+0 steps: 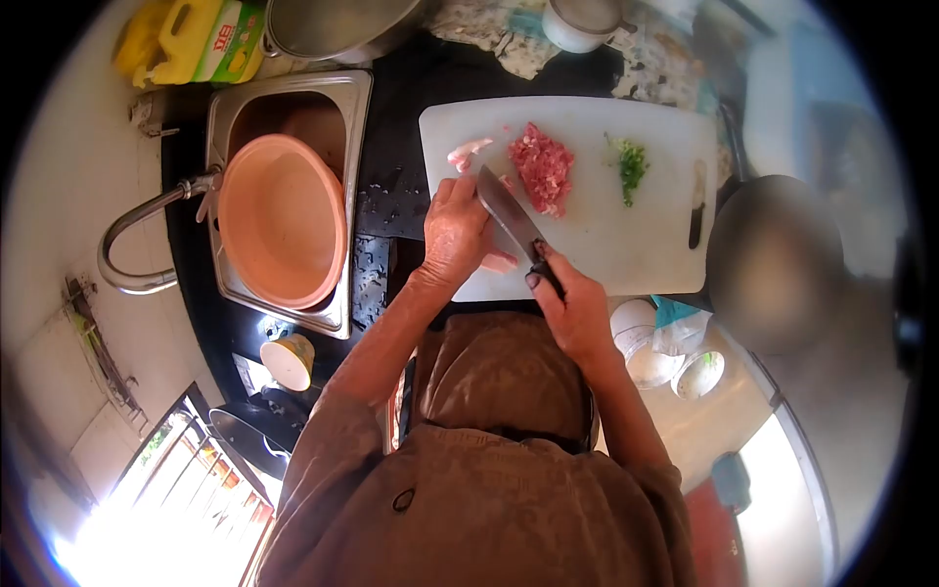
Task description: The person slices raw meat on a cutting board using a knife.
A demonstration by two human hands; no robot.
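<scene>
My right hand (575,303) is wrapped around the dark handle of a kitchen knife (507,207), whose blade slants up and left across the white cutting board (606,254). Against the blade's left side, my left hand (456,227) has its fingers curled down on a piece of meat (499,261); most of that piece is hidden under the hand. A heap of chopped red meat (541,168) lies just right of the blade tip. Above my left fingers rests a pale strip of fat (468,155). Chopped green herbs (631,171) form a small pile farther right.
Left of the board, an orange basin (284,223) sits in the metal sink (357,127) beside a curved faucet (137,284). A wok (778,254) stands at the right. Bowls (653,367) are below the board's right corner. A large pot (337,29) and yellow oil jug (201,39) stand behind.
</scene>
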